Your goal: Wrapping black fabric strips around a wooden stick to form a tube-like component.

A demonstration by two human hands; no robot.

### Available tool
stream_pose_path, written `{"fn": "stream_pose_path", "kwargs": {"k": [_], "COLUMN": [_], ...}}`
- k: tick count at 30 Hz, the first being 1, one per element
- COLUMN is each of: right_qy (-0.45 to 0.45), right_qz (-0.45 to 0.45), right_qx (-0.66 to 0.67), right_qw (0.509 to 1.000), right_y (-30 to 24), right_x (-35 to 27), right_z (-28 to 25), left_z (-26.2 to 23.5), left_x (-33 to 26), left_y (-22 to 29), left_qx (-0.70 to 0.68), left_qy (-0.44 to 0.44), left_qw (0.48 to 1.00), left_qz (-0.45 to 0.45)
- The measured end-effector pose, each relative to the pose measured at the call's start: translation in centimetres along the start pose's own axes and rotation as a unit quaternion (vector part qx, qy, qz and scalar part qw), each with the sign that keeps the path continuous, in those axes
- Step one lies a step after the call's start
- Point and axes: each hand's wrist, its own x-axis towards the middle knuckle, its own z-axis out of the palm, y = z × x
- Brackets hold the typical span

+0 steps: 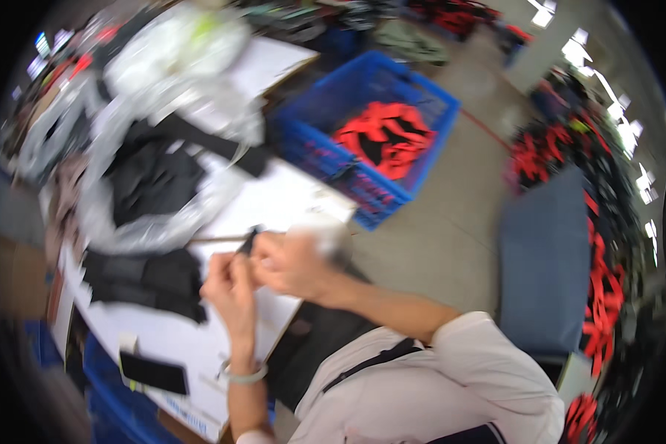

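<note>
My left hand [231, 287] and my right hand [287, 263] meet above the white table's near edge, fingers closed in a pinch. Between them a small dark piece [250, 241], perhaps cloth, pokes out; most of it is hidden by the fingers. Left of my left hand lies a stack of black fabric pieces [144, 281]. Beyond it, a clear plastic bag [96, 214] is spread around more black fabric [152, 177]. A black strip [214, 140] stretches from the bag across the table.
A blue crate [429, 174] with red and black pieces [386, 137] stands beyond the table [266, 196]. A black phone [154, 372] rests near the table's front left. On the right, a grey panel [540, 259] stands before heaped red and black material [605, 296].
</note>
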Motion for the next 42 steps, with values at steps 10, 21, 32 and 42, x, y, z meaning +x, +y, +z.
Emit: {"fn": "stream_pose_path", "kwargs": {"k": [10, 21, 32, 42], "right_qy": [0.107, -0.066, -0.039, -0.054], "right_qz": [0.033, -0.078, -0.132, -0.232], "right_qx": [-0.067, 0.039, -0.016, 0.027], "right_qw": [0.992, 0.994, 0.99, 0.971], "right_y": [-0.2, -3.3, -2.4, -1.4], "right_x": [0.9, 2.0, 0.7, 1.6], "right_z": [-0.9, -0.5, 2.1, 2.2], "left_z": [-1.3, -0.5, 0.3, -1.7], "left_x": [-1.3, -3.6, -3.7, -2.7], "left_y": [-1.6, 1.8, 0.9, 0.7], "left_qx": [-0.094, -0.126, 0.009, -0.055], "left_qy": [0.33, 0.187, 0.295, 0.173], "left_qw": [0.935, 0.974, 0.955, 0.983], "left_qz": [-0.092, -0.031, -0.007, 0.027]}}
